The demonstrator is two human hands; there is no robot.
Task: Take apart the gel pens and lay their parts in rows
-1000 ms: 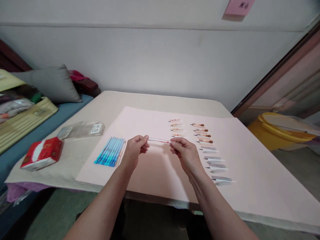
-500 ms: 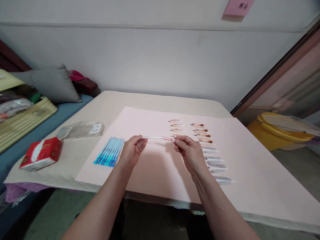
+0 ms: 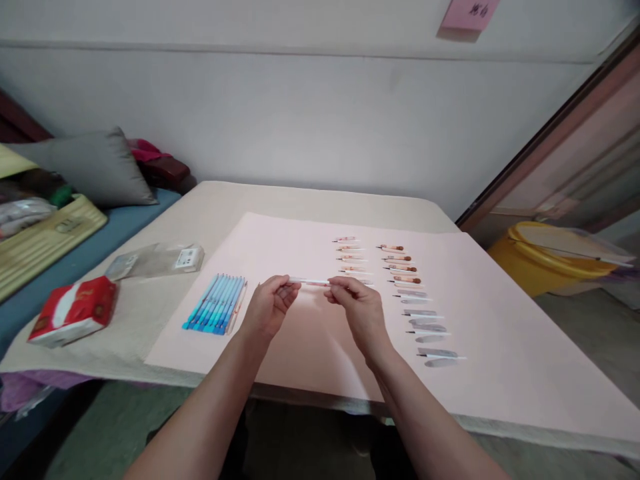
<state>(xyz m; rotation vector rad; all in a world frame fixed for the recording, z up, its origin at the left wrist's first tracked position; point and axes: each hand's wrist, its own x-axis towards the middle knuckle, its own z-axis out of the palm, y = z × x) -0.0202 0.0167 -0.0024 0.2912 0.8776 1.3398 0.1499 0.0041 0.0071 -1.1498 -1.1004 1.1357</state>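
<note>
Above the pink sheet, a slim whitish pen lies level between my two hands. My left hand is closed on its left end with thumb and fingertips. At the other end my right hand pinches it, covering that part; a bit of reddish print shows by the fingertips. Blue pens lie side by side left of my left hand, a paler pen at their right edge. Right of my right hand, several pen parts with brown figures and several grey-and-white pen parts lie in a column.
More slim pen parts form a row behind my hands. To the left are a clear plastic package and a red tissue pack. A grey cushion is beyond the table's left side; a yellow bucket stands at the right.
My right hand has moved left, closer to my left hand, and less of the pen shows between them. The printed part seen earlier is now mostly covered. The view has shifted slightly.
</note>
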